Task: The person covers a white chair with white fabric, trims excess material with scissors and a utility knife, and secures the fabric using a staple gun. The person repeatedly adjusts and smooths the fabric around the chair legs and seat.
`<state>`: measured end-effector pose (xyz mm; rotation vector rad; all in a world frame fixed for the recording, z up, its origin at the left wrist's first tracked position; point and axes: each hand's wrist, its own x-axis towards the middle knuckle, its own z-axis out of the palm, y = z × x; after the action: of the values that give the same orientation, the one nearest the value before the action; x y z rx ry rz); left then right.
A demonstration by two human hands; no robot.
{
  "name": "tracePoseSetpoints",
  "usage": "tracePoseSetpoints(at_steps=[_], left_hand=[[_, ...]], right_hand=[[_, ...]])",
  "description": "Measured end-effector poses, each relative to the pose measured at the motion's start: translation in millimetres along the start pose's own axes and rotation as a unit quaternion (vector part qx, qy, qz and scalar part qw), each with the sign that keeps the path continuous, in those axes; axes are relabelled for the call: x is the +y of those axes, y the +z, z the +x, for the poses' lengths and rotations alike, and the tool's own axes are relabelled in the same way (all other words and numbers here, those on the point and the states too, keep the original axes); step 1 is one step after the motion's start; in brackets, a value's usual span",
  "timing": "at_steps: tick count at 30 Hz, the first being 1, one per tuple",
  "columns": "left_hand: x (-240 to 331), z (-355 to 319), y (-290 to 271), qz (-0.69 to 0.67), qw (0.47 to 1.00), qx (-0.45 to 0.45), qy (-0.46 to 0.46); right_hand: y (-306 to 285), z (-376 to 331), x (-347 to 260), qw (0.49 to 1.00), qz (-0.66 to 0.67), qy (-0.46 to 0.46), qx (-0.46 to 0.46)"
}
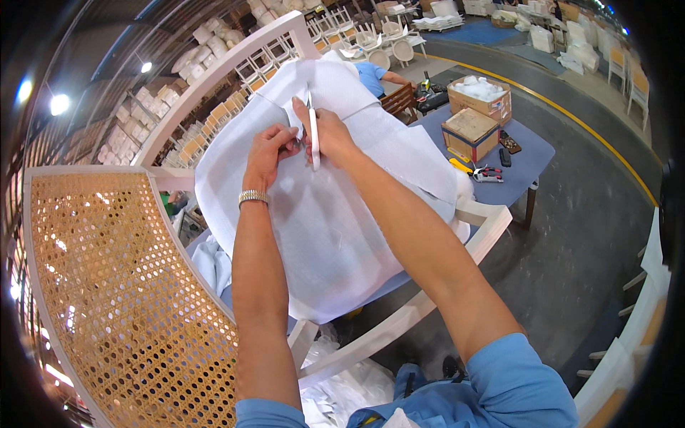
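Gripping slim white-handled scissors (315, 143), the right hand (330, 134) meets the pinching left hand (268, 151) above white woven cloth (335, 228) (already draped, its right edge apparently unfastened).

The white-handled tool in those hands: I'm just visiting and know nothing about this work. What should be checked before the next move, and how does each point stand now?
1. White-handled tool held: ok, the right hand grips it.
2. Tool over the work: ok, it is above the white fabric.
3. Left hand clear of the tool: not ok, its fingertips are right beside it.
4. What the left fingertips pinch: cannot tell, too small.
5. Fabric smooth throughout: not ok, folds and creases show.
6. Red-handled tool out of the way: ok, it lies on the blue table to the right.
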<state>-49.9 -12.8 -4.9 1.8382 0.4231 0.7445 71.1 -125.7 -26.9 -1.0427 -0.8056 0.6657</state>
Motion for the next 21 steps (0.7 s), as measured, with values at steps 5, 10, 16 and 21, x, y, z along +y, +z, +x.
tracePoseSetpoints(at_steps=[5,10,16,21], left_hand=[[4,2,7,-0.013,1.000,0.002,-0.007],[-1,1,-1,0.000,1.000,0.010,-0.003],[-7,3,-2,-0.029,0.999,0.015,0.005],[-7,7,-3,-0.042,0.999,-0.006,0.030]], right_hand=[[2,6,4,0.997,0.072,-0.016,0.026],[-6,10,-12,0.996,0.060,0.055,-0.032],[-6,32,-17,0.997,0.052,0.040,-0.026],[2,42,4,0.999,0.003,-0.039,0.030]])
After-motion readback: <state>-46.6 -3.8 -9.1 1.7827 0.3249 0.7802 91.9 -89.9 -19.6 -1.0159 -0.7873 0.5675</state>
